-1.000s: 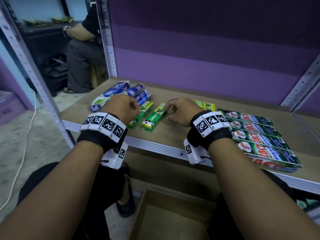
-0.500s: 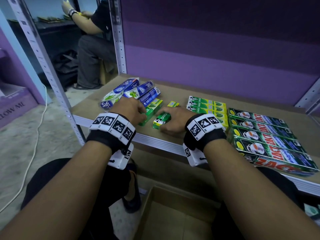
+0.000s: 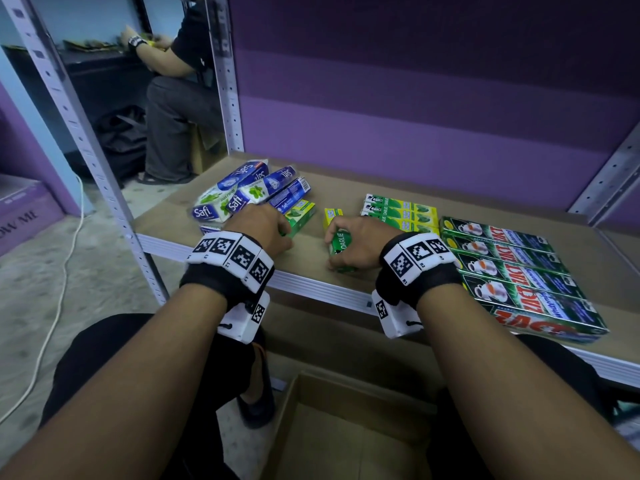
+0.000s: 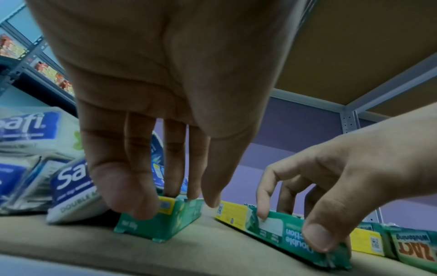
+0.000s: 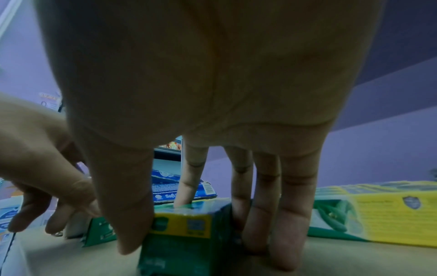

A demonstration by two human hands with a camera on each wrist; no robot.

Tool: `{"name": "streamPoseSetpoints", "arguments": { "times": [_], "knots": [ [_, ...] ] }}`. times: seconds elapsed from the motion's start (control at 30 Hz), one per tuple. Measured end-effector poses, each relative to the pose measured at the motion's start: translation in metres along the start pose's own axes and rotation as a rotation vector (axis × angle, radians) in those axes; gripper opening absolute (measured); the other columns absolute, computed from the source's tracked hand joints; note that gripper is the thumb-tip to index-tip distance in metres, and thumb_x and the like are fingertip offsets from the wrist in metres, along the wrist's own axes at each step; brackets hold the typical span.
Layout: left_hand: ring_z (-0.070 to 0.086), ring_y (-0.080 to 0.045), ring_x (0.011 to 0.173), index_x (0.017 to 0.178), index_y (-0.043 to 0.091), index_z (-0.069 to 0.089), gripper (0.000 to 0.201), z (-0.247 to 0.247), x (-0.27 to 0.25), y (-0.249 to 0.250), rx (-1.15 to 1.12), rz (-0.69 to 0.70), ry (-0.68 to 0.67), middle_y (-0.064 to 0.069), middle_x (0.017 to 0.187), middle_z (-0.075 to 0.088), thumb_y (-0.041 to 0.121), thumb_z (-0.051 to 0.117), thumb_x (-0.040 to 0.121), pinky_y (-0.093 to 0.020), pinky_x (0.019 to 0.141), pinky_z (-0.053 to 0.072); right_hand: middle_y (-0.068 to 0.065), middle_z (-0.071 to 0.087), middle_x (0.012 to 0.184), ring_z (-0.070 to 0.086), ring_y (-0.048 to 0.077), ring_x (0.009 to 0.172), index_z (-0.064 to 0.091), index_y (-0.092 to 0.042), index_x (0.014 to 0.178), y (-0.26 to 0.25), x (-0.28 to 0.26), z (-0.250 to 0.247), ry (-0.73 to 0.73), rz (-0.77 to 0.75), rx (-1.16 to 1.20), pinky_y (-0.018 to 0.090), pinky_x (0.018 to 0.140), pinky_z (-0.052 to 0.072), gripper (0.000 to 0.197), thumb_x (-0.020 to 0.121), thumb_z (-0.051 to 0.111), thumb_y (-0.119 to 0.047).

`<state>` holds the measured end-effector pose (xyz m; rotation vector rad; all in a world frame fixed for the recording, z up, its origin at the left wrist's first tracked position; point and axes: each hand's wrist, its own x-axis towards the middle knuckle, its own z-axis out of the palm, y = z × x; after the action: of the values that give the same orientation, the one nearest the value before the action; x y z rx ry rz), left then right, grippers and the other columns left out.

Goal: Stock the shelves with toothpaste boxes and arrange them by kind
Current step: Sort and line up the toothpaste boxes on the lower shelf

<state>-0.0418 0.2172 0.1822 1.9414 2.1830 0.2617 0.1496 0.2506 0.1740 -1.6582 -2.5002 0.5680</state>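
Observation:
Two small green Darlie boxes lie on the wooden shelf (image 3: pixel 363 289). My left hand (image 3: pixel 277 233) grips the left one (image 3: pixel 301 220) from above, fingers and thumb curled over its near end (image 4: pixel 160 222). My right hand (image 3: pixel 334 245) grips the other Darlie box (image 3: pixel 343 239), with the thumb on its left side and the fingers (image 5: pixel 283 242) down its right side. Blue and white Safi boxes (image 3: pixel 235 199) are piled at the left. A row of green-yellow Darlie boxes (image 3: pixel 398 213) lies to the right of my hands, and large Zact boxes (image 3: pixel 512 271) beyond them.
An open cardboard box (image 3: pixel 346 427) stands on the floor below the shelf edge. Metal shelf uprights (image 3: pixel 69 133) rise at the left. Another person (image 3: pixel 173 98) sits behind the rack. A white cable (image 3: pixel 52 323) runs across the floor.
My right hand has slid back along its Darlie box and closed round it, and the box now lies straighter, nearer the Darlie row. The left hand has stayed on its box.

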Motion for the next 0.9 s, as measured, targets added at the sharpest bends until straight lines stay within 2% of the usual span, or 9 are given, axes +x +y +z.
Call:
{"name": "streamPoseSetpoints", "arguments": {
  "times": [0.1, 0.23, 0.33, 0.4, 0.43, 0.53, 0.6, 0.77, 0.9],
  "knots": [
    [0.057, -0.019, 0.116, 0.12, 0.033, 0.067, 0.038, 0.001, 0.003, 0.003, -0.024, -0.001, -0.021, 0.002, 0.125, 0.064, 0.04, 0.073, 0.083, -0.038, 0.103, 0.047, 0.002, 0.064, 0.096, 0.052, 0.01, 0.066, 0.062, -0.03, 0.103, 0.005, -0.005, -0.005, 0.011, 0.012, -0.001, 0.019, 0.053, 0.038, 0.038, 0.07, 0.08, -0.026],
    [0.06, -0.018, 0.109, 0.115, 0.035, 0.069, 0.034, 0.005, 0.005, 0.009, -0.019, 0.008, -0.013, 0.003, 0.118, 0.065, 0.042, 0.074, 0.082, -0.037, 0.098, 0.05, 0.0, 0.064, 0.101, 0.061, 0.018, 0.076, 0.064, -0.03, 0.104, 0.009, -0.012, -0.011, 0.003, 0.015, 0.03, 0.023, 0.061, 0.046, 0.036, 0.073, 0.074, -0.017],
    [0.062, -0.017, 0.102, 0.104, 0.039, 0.07, 0.026, 0.009, 0.006, 0.012, -0.041, 0.001, 0.022, 0.004, 0.11, 0.067, 0.043, 0.075, 0.079, -0.038, 0.093, 0.053, -0.011, 0.055, 0.076, 0.053, 0.009, 0.061, 0.065, -0.03, 0.103, 0.013, -0.016, -0.017, 0.038, 0.012, 0.055, 0.02, 0.051, 0.04, 0.03, 0.077, 0.07, -0.016],
    [0.062, -0.018, 0.101, 0.104, 0.039, 0.069, 0.026, 0.011, 0.007, 0.014, -0.043, -0.002, 0.037, 0.004, 0.108, 0.067, 0.044, 0.075, 0.079, -0.039, 0.092, 0.053, -0.017, 0.047, 0.071, 0.049, 0.004, 0.057, 0.066, -0.03, 0.102, 0.015, -0.018, -0.023, 0.075, 0.015, 0.089, 0.018, 0.049, 0.036, 0.026, 0.08, 0.068, -0.017],
    [0.062, -0.018, 0.102, 0.108, 0.038, 0.068, 0.03, 0.012, 0.008, 0.015, -0.036, -0.003, 0.039, 0.004, 0.11, 0.067, 0.044, 0.074, 0.079, -0.04, 0.093, 0.053, -0.017, 0.048, 0.072, 0.05, 0.005, 0.058, 0.066, -0.03, 0.101, 0.016, -0.019, -0.026, 0.094, 0.014, 0.115, 0.019, 0.051, 0.037, 0.024, 0.08, 0.069, -0.019],
    [0.059, -0.022, 0.109, 0.121, 0.032, 0.063, 0.044, 0.016, 0.012, 0.018, -0.005, -0.004, 0.042, -0.001, 0.12, 0.063, 0.044, 0.074, 0.08, -0.039, 0.096, 0.051, -0.005, 0.06, 0.079, 0.054, 0.014, 0.066, 0.067, -0.027, 0.099, 0.018, -0.023, -0.036, 0.177, 0.003, 0.17, 0.025, 0.065, 0.045, 0.021, 0.079, 0.072, -0.023],
    [0.058, -0.025, 0.114, 0.126, 0.029, 0.062, 0.049, 0.019, 0.014, 0.02, 0.01, -0.014, 0.052, -0.004, 0.127, 0.06, 0.042, 0.074, 0.081, -0.037, 0.097, 0.049, -0.002, 0.067, 0.087, 0.056, 0.014, 0.068, 0.067, -0.027, 0.098, 0.02, -0.026, -0.044, 0.23, 0.007, 0.211, 0.027, 0.071, 0.049, 0.022, 0.077, 0.072, -0.023],
    [0.057, -0.03, 0.116, 0.13, 0.027, 0.059, 0.051, 0.026, 0.018, 0.023, -0.003, -0.064, 0.082, -0.012, 0.13, 0.056, 0.038, 0.073, 0.082, -0.039, 0.094, 0.048, -0.005, 0.066, 0.095, 0.058, 0.019, 0.097, 0.065, -0.032, 0.099, 0.026, -0.03, -0.056, 0.367, 0.003, 0.253, 0.03, 0.084, 0.049, 0.024, 0.077, 0.071, -0.029],
    [0.058, -0.033, 0.113, 0.125, 0.026, 0.062, 0.046, 0.026, 0.022, 0.023, -0.003, -0.099, 0.074, -0.013, 0.128, 0.057, 0.035, 0.073, 0.082, -0.038, 0.09, 0.049, -0.011, 0.064, 0.088, 0.056, 0.018, 0.093, 0.064, -0.034, 0.098, 0.026, -0.036, -0.06, 0.476, -0.049, 0.306, 0.025, 0.075, 0.043, 0.023, 0.077, 0.071, -0.028]
  ]
}}
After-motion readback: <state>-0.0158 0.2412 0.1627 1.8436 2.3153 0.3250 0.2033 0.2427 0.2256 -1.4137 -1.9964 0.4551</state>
